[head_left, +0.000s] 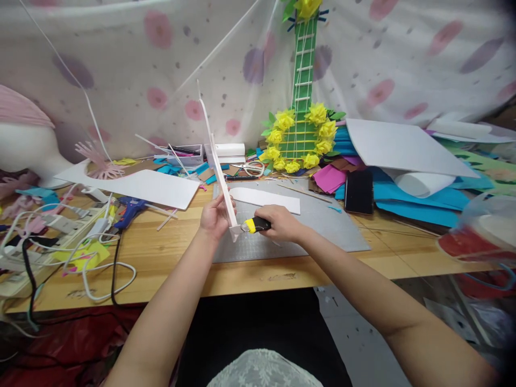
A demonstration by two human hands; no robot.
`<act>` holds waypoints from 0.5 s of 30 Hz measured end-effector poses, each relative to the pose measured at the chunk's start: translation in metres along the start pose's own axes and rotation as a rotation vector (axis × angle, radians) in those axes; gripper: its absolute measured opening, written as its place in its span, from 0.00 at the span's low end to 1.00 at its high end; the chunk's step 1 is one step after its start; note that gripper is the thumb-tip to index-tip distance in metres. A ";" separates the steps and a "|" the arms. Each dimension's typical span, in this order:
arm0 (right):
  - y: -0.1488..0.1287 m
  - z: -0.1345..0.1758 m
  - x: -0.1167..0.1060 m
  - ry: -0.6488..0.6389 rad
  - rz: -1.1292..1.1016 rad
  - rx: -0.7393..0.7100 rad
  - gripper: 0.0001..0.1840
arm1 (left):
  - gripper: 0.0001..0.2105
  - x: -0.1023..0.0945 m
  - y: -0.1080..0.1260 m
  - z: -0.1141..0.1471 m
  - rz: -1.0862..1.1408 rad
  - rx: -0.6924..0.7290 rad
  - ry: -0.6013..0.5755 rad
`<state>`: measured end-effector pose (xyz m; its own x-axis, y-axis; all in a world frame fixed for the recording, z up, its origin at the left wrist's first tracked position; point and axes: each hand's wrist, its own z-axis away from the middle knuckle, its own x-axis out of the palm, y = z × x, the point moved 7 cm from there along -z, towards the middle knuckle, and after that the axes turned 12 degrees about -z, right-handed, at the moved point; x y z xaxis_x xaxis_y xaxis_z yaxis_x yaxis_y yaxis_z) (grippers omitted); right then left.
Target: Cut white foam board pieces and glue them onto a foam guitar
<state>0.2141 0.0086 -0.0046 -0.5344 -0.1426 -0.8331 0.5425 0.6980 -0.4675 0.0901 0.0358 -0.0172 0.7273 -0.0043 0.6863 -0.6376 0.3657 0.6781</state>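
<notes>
My left hand [215, 217] is closed around a long white foam board piece [221, 180], which stands up on edge and leans away from me. In my right hand [280, 222] is a black and yellow utility knife [257, 224], its tip at the lower end of the board piece. Whether the blade is cutting in I cannot tell. Both hands are over a grey cutting mat [322, 236]. Behind them on the mat lies a flat white strip [266, 199] with one rounded end.
At the back stands a green paper guitar [304, 86] with yellow flowers. White scissors [252, 169], a phone [359, 192] and blue sheets [419, 207] lie behind the mat. A blue glue gun [129, 210], tangled cables and a power strip [52, 244] are on the left.
</notes>
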 end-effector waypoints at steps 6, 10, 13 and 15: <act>0.007 0.000 -0.008 0.023 0.039 0.010 0.02 | 0.09 0.003 0.001 0.004 0.014 -0.003 -0.001; 0.014 0.000 -0.013 0.044 0.035 0.034 0.02 | 0.09 0.005 0.002 0.006 0.003 0.002 0.001; 0.013 0.000 -0.013 0.036 0.012 0.016 0.02 | 0.09 0.006 0.003 0.005 -0.018 0.024 0.010; 0.008 -0.001 -0.012 0.031 0.002 -0.003 0.02 | 0.08 0.006 0.002 0.004 -0.068 0.047 0.033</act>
<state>0.2245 0.0167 0.0020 -0.5528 -0.1194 -0.8247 0.5420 0.7002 -0.4647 0.0917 0.0329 -0.0108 0.7771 0.0032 0.6294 -0.5967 0.3219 0.7351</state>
